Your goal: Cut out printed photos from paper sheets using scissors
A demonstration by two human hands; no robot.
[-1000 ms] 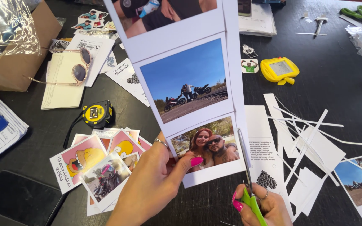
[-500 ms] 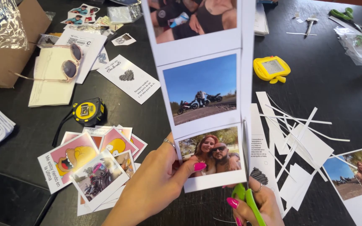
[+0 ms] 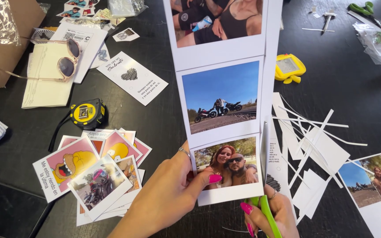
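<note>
Head view: photo strip (image 3: pixel 225 101) above left grip (image 3: pixel 173 194).

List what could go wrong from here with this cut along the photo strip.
1. The green-handled scissors cut close beside the printed pictures on the white photo strip; a small drift could slice into a picture.
2. The left hand pinches only the strip's bottom, thumb on the lowest photo, so the tall strip may flex and skew the cut.
3. The right hand works over loose white paper offcuts, which might snag under the blades.
</note>
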